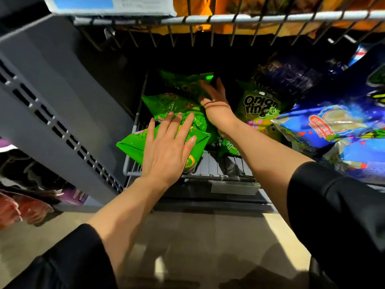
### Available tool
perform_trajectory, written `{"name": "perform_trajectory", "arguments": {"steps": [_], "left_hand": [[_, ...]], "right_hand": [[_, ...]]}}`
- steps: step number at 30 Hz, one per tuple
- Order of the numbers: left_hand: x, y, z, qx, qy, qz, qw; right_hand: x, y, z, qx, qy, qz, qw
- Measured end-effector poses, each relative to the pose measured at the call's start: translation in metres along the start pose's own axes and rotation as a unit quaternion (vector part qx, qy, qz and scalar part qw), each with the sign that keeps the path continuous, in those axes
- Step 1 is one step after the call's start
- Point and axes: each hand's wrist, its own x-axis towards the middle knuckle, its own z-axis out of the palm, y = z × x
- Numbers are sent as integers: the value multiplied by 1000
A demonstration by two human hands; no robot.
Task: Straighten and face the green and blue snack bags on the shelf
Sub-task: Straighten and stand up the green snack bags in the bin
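The person leans in over a low wire shelf [133, 163] with both sleeves pushed up. The left hand [168, 151] lies flat on the front green bag [129, 146], fingers [177, 127] straight and spread, pressing the bag down at the front left corner of the shelf. Its fingertips reach onto a second green bag [166, 104] that lies just behind, overlapping the first.

The right hand [214, 99] reaches deeper in, with a hair tie round the wrist. Its fingers are straight and lie against the side of a third green bag [183, 83] at the back of the pile; whether they curl round the far edge I cannot tell, as the shelf is dark there.

To the right of that arm an onion ring bag [259, 108] stands upright, label facing out. Beyond it the blue bags [331, 124] lie tumbled on their sides, stacked on one another, with darker blue ones [295, 74] behind. A wire rack [229, 19] of orange packets hangs above.
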Motion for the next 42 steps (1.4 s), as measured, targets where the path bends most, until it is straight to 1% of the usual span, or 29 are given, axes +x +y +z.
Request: {"name": "perform_trajectory", "arguments": {"steps": [2,4,5,8,12,16,18,21,24,27,29,31,33,36,38,42], "left_hand": [[0,0,0,-4,2,-1,1000],[0,0,0,-6,3,-1,1000],[0,0,0,-7,2,-2,1000],[0,1,0,-5,3,-2,1000],[-1,2,1,6,7,0,1000],[-3,11,-5,20,1,-15,1000],[-5,19,-10,11,6,-27,1000],[-8,35,-20,-59,41,-58,996],[-14,54,-32,-188,80,-113,972],[-21,77,-44,-308,95,-181,929],[-23,90,-53,-368,108,-194,903],[-22,99,-59,-403,102,-203,887],[-22,100,-61,-409,89,-225,880],[-28,94,-53,-392,86,-235,885],[-31,86,-46,-357,82,-223,903],[-27,74,-33,-265,65,-192,943]], "right_hand": [[2,-4,6,56,-19,43,997],[-3,-4,9,126,-11,68,990],[-6,-1,9,144,-5,73,987],[-21,5,3,135,7,87,987],[-45,18,-19,165,54,82,981],[-68,26,-49,212,85,102,968],[-78,25,-65,267,89,111,953],[-96,4,-91,358,110,102,921],[-113,-14,-118,397,118,63,908],[-133,-27,-140,403,119,43,906],[-146,-30,-147,404,93,39,909],[-155,-30,-147,388,81,45,917],[-159,-25,-145,378,80,66,920],[-159,-15,-145,397,96,88,908],[-156,-7,-141,400,117,94,904],[-147,2,-118,366,143,98,914]]}}
